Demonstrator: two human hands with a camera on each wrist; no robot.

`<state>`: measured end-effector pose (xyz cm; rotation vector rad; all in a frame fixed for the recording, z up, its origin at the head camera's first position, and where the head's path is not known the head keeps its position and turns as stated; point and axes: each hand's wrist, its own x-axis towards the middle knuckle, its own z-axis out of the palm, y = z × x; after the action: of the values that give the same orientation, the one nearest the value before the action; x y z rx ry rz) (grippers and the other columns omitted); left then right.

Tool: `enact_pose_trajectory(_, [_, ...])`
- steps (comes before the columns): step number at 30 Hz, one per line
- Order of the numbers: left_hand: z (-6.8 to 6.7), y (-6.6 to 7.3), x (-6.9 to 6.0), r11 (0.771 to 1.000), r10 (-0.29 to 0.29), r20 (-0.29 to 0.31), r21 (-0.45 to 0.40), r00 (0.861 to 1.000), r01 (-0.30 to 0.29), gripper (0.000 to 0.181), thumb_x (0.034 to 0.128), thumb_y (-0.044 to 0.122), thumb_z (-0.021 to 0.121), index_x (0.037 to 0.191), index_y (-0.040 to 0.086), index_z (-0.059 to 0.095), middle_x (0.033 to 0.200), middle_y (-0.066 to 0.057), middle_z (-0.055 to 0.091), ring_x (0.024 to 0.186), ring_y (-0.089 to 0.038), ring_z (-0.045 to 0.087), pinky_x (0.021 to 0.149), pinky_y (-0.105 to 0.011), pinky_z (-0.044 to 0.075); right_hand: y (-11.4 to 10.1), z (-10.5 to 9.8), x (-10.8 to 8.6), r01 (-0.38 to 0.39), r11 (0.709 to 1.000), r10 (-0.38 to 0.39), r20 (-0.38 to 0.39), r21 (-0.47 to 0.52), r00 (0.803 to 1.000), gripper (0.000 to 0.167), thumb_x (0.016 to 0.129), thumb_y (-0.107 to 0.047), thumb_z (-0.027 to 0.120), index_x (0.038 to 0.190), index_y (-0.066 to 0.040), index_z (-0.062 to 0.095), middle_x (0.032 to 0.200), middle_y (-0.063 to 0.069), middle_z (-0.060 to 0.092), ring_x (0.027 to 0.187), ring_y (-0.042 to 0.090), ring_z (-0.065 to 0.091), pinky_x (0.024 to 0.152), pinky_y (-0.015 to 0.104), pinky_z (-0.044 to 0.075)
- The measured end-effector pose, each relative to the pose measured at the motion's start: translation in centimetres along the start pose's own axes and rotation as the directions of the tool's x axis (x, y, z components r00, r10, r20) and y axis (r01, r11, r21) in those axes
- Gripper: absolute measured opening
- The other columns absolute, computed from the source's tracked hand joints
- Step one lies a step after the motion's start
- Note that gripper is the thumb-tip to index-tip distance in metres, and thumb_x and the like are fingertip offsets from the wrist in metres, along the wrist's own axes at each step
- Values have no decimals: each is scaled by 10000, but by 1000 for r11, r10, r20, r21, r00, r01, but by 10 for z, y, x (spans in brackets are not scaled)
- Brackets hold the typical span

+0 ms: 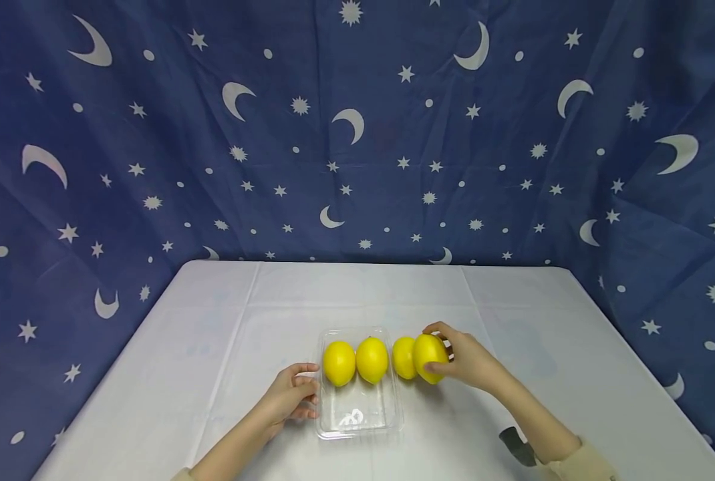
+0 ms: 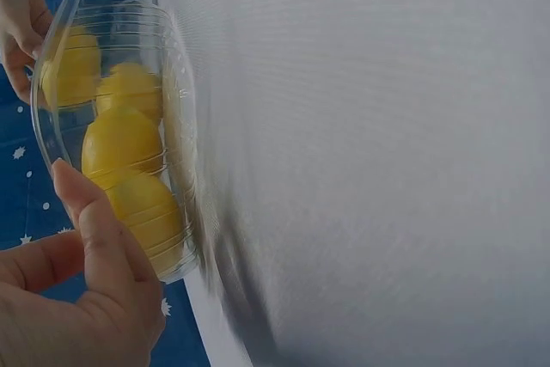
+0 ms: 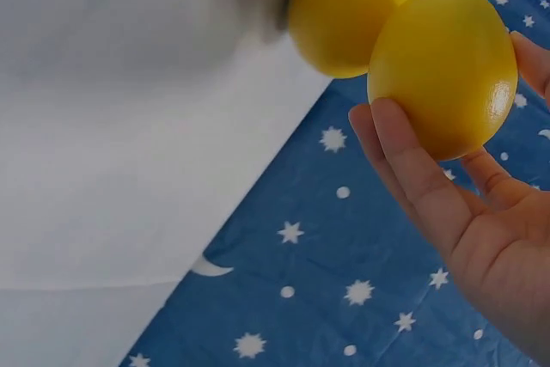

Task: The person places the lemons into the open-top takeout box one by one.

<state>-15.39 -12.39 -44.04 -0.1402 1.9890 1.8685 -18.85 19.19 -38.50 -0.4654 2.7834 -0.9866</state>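
A clear plastic tray (image 1: 357, 407) holds two yellow lemons, one at the left (image 1: 339, 363) and one beside it (image 1: 372, 360), both in its far half. My left hand (image 1: 291, 397) touches the tray's left edge with its fingertips; in the left wrist view that hand (image 2: 103, 281) is at the rim. My right hand (image 1: 468, 361) grips a lemon (image 1: 430, 359) between thumb and fingers, just right of another lemon (image 1: 404, 358) beside the tray. The right wrist view shows the gripped lemon (image 3: 443, 75) in the right hand (image 3: 481, 221), raised off the table.
A white cloth covers the table (image 1: 213, 321). Behind and around it hangs a dark blue curtain (image 1: 393, 133) with moons and stars. A dark band (image 1: 516, 446) shows by the right forearm.
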Motion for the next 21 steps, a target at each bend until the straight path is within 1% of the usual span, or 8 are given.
enact_pose_trajectory(6, [0,0,1,1000,2,0,-9,1000,-2,432,918,29,515,1310,-66,361,921,-60,566,677,-114,534,563,-239,578,-11,3,0,61,998,-61,13,7,998,522,758,-126,766,1212,-50,519,1172,181,611,906,266,641,722,301,594])
enact_pose_trajectory(13, [-1,1,3,1000,2,-2,-21,1000,-2,425,916,24,515,1307,-58,370,898,-39,557,679,-115,534,566,-243,579,-25,10,3,122,993,-122,43,12,992,518,769,-138,764,1221,-69,521,1147,143,621,911,258,633,711,256,586])
enact_pose_trajectory(21, [-1,1,2,1000,5,-3,-16,1000,-5,423,917,22,513,1307,-62,371,904,-44,562,683,-113,538,570,-237,577,-43,29,7,193,981,-196,94,37,976,508,772,-185,763,1212,-85,531,1091,103,638,897,203,596,714,269,568])
